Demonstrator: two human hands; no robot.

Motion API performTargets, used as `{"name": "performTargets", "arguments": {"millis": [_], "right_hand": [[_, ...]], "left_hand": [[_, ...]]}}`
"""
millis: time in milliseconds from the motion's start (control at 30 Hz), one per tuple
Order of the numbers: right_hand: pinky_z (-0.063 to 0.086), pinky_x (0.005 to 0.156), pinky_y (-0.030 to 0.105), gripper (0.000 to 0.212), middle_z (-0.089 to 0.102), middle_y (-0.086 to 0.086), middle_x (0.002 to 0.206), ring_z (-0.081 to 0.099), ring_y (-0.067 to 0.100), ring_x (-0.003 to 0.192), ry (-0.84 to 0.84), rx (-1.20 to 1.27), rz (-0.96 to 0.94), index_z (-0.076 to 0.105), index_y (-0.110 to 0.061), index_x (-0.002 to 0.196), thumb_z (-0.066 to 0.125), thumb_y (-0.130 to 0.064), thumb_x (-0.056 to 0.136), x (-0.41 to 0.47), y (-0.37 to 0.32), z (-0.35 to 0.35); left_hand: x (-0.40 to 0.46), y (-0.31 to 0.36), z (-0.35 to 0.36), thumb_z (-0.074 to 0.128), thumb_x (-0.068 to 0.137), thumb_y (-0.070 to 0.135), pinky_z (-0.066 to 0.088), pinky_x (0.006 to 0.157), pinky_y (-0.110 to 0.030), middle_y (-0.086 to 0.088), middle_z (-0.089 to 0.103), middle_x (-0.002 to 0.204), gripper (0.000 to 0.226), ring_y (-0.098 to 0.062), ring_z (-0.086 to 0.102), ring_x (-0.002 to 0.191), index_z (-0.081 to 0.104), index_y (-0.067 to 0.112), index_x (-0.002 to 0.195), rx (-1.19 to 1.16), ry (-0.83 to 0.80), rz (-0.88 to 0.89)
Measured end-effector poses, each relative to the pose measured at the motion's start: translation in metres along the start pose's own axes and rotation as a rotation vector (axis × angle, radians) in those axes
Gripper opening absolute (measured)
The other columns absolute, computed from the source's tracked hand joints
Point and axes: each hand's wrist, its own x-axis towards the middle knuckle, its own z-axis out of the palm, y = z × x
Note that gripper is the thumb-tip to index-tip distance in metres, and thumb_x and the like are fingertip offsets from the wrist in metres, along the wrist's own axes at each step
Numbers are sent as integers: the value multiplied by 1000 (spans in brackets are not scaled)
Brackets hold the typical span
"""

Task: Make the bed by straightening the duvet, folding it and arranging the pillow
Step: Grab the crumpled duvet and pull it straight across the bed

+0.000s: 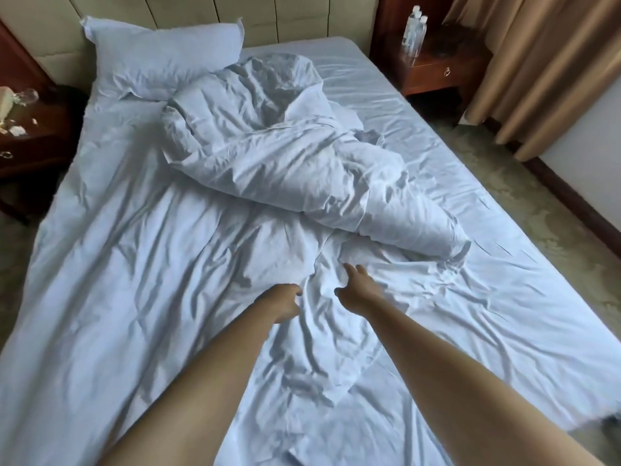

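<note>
A white duvet point(275, 163) lies crumpled in a heap across the middle of the bed, with its lower part spread flat and wrinkled toward me. A white pillow point(161, 58) leans against the headboard at the far left. Both my arms reach forward over the bed. My left hand point(282, 302) has its fingers curled into a fold of the duvet. My right hand point(358, 289) is beside it, fingers stretched forward and touching the wrinkled duvet fabric below the heap.
The bed point(504, 210) has a white sheet. A dark wooden nightstand point(433, 68) with two water bottles point(415, 28) stands at the far right, next to tan curtains point(537, 68). Another nightstand point(30, 136) with small items stands at the left. A patterned carpet runs along the right.
</note>
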Motion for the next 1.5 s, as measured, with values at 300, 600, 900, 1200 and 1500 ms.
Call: {"name": "performTargets", "arguments": {"millis": [300, 600, 900, 1200, 1500], "right_hand": [[41, 99, 33, 62, 23, 7, 153, 40, 30, 131, -243, 44, 167, 25, -20, 149, 48, -22, 91, -27, 68, 110], [36, 107, 41, 96, 17, 8, 156, 39, 32, 133, -89, 829, 694, -8, -29, 152, 64, -31, 88, -16, 79, 153], [50, 66, 24, 37, 61, 9, 99, 59, 20, 84, -168, 1203, 653, 58, -8, 115, 68, -25, 84, -4, 43, 154], [55, 60, 27, 30, 64, 13, 100, 64, 23, 82, -79, 1136, 602, 56, -8, 115, 63, -21, 88, -84, 32, 104], [46, 46, 21, 10, 54, 9, 74, 53, 16, 58, -231, 872, 298, 57, -7, 93, 61, -15, 90, -152, 34, 42]], "left_hand": [[7, -28, 120, 64, 82, 33, 28, 114, -34, -8, 11, 157, 78, -24, 20, 144, 24, 24, 150, 76, -200, 4], [27, -41, 180, 70, 70, 63, 15, 114, -57, -6, -16, 158, 118, -31, -11, 146, -8, 27, 151, 208, -208, 10], [13, -66, 186, 58, 81, 21, 42, 99, -37, -8, 38, 144, 74, -28, 43, 127, 23, 14, 146, 84, 167, 20], [-79, -40, 154, 51, 90, 14, 44, 93, -35, -16, 60, 122, 27, -35, 55, 116, 57, 8, 115, -50, 162, -137], [-163, 13, 115, 45, 93, 10, 46, 94, -37, -16, 59, 126, 32, -34, 56, 117, 58, 6, 122, 115, 350, -188]]}}
